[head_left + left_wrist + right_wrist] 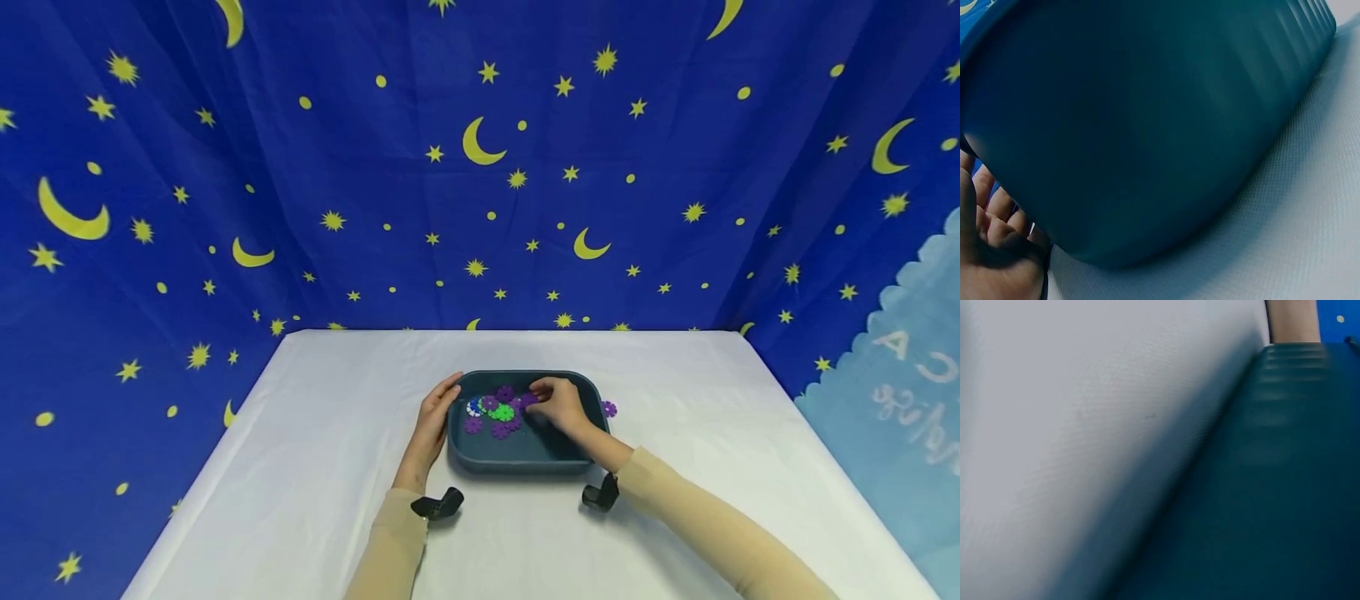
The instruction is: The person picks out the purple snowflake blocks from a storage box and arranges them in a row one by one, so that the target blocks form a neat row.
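Note:
A dark teal plastic bin (517, 463) stands on the white-covered table, with notched plastic discs lying inside. Among these are purple discs (473, 425), a green disc (502, 412) and a blue-and-white one (473, 407). My left hand (431, 423) rests against the bin's left side, fingers extended at the rim; the left wrist view shows this hand (1000, 250) beside the outer wall. Reaching over the right part of the bin, my right hand (558, 403) has its fingers bent and pinches a purple disc (529, 400). The right wrist view does not show its fingertips.
One purple disc (610, 409) lies outside the bin, by its right wall. White cloth (300, 467) covers the table, and a blue curtain (420, 192) with moons and stars hangs behind. Black wrist cameras (442, 504) sit close to the bin's front.

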### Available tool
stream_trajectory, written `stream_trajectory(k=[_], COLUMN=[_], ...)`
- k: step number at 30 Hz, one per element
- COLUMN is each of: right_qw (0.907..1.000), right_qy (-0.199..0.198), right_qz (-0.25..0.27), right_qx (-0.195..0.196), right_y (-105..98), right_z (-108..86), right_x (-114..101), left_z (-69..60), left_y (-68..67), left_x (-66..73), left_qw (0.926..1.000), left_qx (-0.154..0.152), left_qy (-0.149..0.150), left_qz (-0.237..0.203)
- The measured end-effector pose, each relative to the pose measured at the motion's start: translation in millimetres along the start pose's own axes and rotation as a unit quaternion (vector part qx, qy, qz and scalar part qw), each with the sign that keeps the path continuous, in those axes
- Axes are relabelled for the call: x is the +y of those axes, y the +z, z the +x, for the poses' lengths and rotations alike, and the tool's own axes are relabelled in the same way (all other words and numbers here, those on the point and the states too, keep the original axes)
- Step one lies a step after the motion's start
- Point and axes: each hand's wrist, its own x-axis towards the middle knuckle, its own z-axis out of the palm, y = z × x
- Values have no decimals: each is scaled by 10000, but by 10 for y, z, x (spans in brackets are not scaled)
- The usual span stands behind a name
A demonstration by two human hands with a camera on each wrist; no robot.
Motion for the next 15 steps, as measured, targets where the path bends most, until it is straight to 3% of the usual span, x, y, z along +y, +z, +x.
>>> stream_trajectory(k=[8, 15], right_qw=[9984, 9982], right_qy=[-504, -454], right_qz=[165, 264], right_qx=[178, 286], right_y=[-80, -229], right_z=[-58, -102], right_x=[-49, -110], left_z=[-7, -6], left_y=[28, 6], left_x=[-13, -7], left_qw=[10000, 9999], left_qx=[49, 56], left_qy=[4, -31], left_qz=[-65, -84])
